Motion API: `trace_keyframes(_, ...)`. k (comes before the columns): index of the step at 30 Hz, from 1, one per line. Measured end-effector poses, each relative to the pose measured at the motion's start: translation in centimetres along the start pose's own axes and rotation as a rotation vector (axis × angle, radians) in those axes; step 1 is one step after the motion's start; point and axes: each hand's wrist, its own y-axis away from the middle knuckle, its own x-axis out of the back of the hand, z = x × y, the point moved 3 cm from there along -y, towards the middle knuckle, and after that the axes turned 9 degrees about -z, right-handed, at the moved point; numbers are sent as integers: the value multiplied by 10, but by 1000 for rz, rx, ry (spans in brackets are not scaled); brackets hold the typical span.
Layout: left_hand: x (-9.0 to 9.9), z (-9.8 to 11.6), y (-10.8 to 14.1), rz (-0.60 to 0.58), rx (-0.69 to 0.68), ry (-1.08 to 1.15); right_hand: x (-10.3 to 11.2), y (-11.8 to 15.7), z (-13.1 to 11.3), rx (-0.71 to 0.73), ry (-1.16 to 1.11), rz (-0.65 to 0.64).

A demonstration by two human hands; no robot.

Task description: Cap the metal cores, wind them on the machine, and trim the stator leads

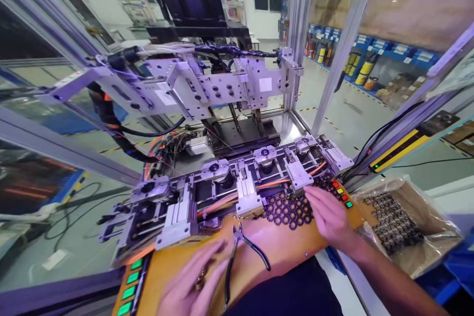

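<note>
My left hand (pixel 192 281), a little smeared by motion, is low at the front of the orange-brown work surface (pixel 285 242). Its thumb and fingers curl around a small copper-coloured part (pixel 201 279), mostly hidden in the palm. To its right lie diagonal cutters (pixel 237 237) with black handles, jaws pointing away and handles spread. My right hand (pixel 329 217) reaches over the right edge of a cluster of small dark ring-shaped parts (pixel 287 210). Its fingers are stretched out side by side, and I see nothing held; whether the fingertips touch a ring I cannot tell.
A row of metal clamp fixtures (pixel 248 192) runs behind the surface, below a machine head (pixel 222 86). Lit buttons (pixel 344 197) sit at right, green ones (pixel 131 279) at left. A plastic-lined box (pixel 437 217) with many small parts stands at right. Aluminium posts (pixel 342 49) frame the station.
</note>
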Motion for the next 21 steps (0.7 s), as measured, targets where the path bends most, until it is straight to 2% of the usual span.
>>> trace_keyframes(2, 4, 19, -50, -20, -171, -130, -7, 23, -8, -49, -5, -14)
trace_keyframes(4, 1, 31, -107, -86, -232, -281, -13, 35, -17, -68, -10, -24)
trace_keyframes(6, -12, 33, -159, -258, -214, -458, -17, 43, -24, -87, -30, -43)
trace_keyframes(9, -31, 29, -207, -323, -189, -526, -17, 60, -32, -133, -70, -76)
trace_keyframes(12, -45, 22, -218, -350, -178, -555, -15, 86, -33, -201, -81, -61)
trace_keyframes(16, -48, 23, -217, -377, -164, -592, -20, 112, -31, -263, -42, -62)
trace_keyframes(21, -45, 34, -223, -398, -155, -576, -47, 107, -19, -249, -26, -137)
